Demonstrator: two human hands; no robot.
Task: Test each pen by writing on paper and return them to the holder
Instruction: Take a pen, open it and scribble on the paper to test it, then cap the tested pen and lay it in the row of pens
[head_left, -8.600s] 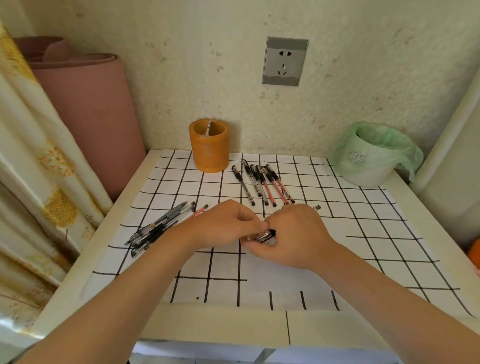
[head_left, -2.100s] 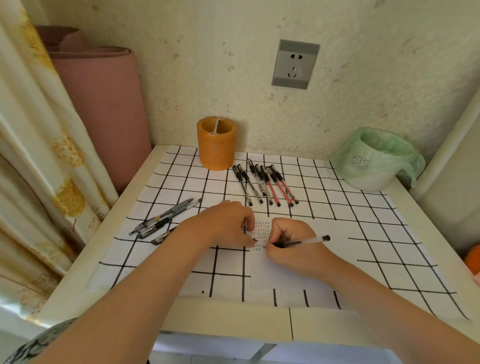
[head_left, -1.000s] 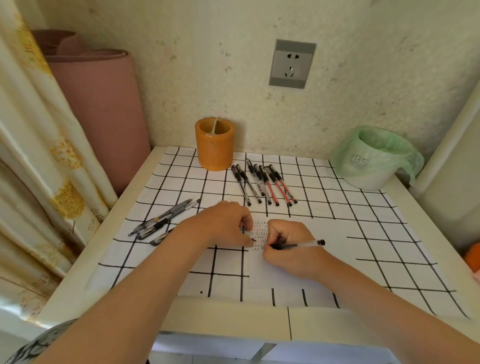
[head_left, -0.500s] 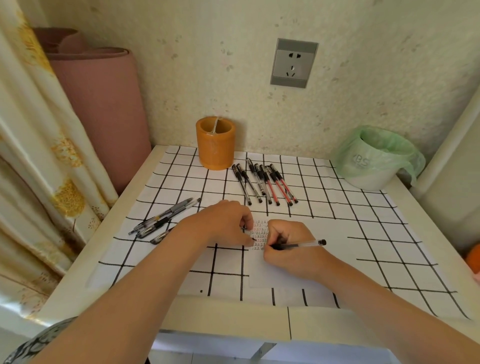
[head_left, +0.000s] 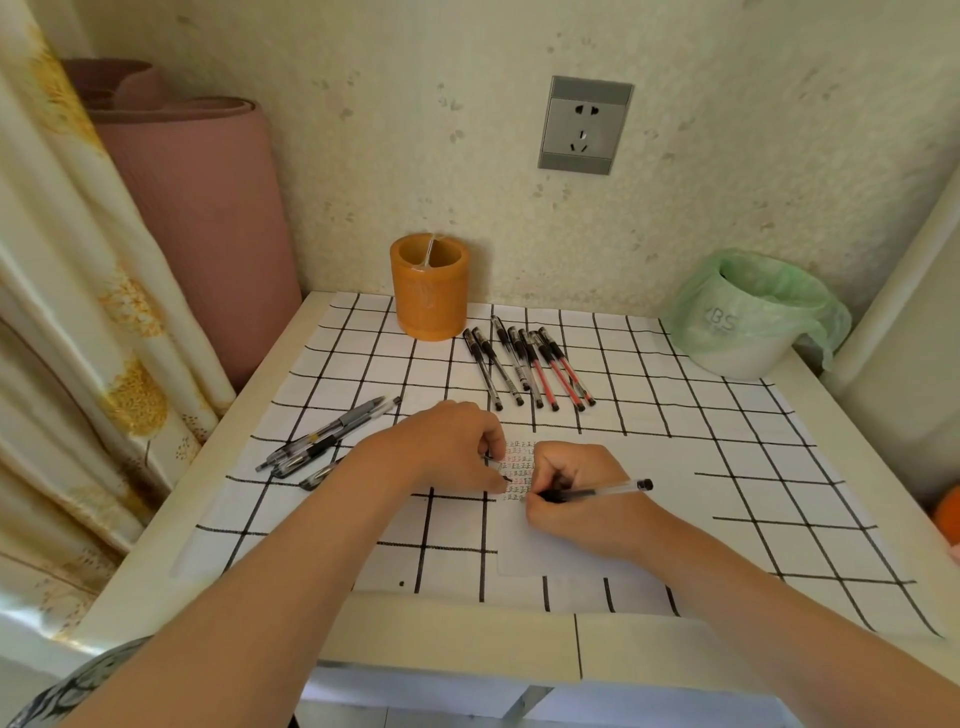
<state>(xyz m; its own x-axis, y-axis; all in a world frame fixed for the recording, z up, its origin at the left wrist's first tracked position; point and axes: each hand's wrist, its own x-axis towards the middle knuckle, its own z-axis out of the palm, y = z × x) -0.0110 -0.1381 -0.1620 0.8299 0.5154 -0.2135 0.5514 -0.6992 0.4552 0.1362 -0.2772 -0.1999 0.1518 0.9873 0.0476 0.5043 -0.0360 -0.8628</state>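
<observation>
Right hand (head_left: 576, 499) grips clear pen (head_left: 609, 490) (black end), tip on paper (head_left: 670, 462).

left hand (head_left: 447, 449) curled, right hand (head_left: 571, 499) pinching

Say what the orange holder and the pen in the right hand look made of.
Holder: possibly bamboo or wood, maybe plastic; thick wall, smooth orange surface with a soft sheen. Pen: plastic; the barrel looks see-through, with a black end plug and dark grip.

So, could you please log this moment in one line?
phase: writing test | right hand: grips pen, writing on paper | left hand: rests on paper | holder: upright, at back
</observation>
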